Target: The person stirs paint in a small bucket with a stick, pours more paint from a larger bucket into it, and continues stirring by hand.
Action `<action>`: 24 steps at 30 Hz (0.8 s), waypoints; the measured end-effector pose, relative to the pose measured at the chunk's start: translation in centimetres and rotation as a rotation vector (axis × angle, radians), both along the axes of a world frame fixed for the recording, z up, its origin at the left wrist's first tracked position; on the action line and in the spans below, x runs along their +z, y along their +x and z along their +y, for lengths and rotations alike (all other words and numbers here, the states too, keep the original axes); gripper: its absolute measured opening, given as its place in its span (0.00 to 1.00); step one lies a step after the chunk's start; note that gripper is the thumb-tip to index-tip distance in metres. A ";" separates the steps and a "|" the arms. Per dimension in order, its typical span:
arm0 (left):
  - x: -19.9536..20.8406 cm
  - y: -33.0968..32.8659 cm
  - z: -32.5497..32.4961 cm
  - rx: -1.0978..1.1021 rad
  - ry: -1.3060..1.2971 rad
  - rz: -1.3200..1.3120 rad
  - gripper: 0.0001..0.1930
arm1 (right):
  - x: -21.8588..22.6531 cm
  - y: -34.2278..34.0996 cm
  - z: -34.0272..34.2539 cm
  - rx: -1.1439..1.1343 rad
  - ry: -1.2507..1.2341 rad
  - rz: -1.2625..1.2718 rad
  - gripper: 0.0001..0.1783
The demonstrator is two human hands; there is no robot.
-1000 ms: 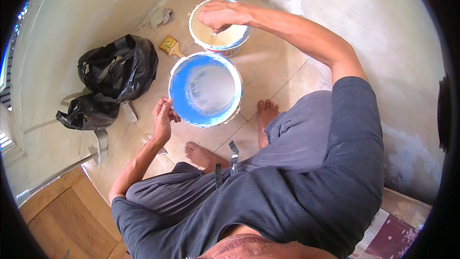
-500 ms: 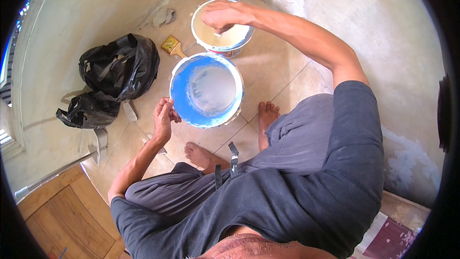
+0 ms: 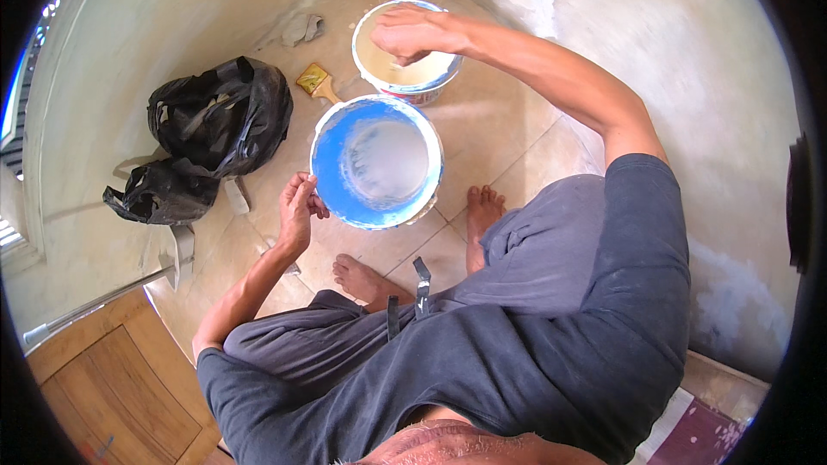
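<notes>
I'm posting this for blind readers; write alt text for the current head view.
A person's left hand is at the rim of a blue-lined bucket, while the right hand is at the mouth of a second bucket of cream-coloured material. A paintbrush and crumpled black plastic lie on the tiled floor.

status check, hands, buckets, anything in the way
Left hand holding blue bucket's rim. Right hand curled over cream-filled bucket, anything gripped hidden. Brush on floor close by, seemingly blocking neither hand.
</notes>
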State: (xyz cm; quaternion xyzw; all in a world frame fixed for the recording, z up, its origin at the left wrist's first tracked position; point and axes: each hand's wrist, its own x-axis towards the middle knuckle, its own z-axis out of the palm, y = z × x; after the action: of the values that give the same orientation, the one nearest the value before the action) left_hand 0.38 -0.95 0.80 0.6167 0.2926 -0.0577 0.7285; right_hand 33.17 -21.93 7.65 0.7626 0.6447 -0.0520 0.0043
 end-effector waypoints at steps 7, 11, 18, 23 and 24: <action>0.1 0.1 -0.1 -0.007 0.010 0.000 0.11 | -3.1 1.9 -1.4 0.044 0.449 -0.305 0.05; -0.1 -0.1 0.1 -0.018 0.020 -0.003 0.11 | -0.2 -0.1 -0.1 -0.120 -0.218 -0.123 0.05; 0.1 0.0 -0.2 0.004 0.003 0.010 0.11 | -1.6 1.0 1.3 -0.006 0.234 -0.076 0.06; 0.0 0.1 -0.1 0.004 0.006 0.009 0.11 | -3.6 2.2 -0.7 0.017 0.358 -0.276 0.04; 0.0 0.1 -0.1 0.004 0.005 0.007 0.11 | -3.7 2.2 -0.9 -0.002 0.300 -0.290 0.04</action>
State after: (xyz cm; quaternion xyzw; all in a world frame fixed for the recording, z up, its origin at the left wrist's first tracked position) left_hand 0.46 -1.08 0.80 0.6178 0.2966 -0.0577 0.7260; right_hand 35.41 -22.82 3.92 0.7547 0.6373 0.1551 -0.0166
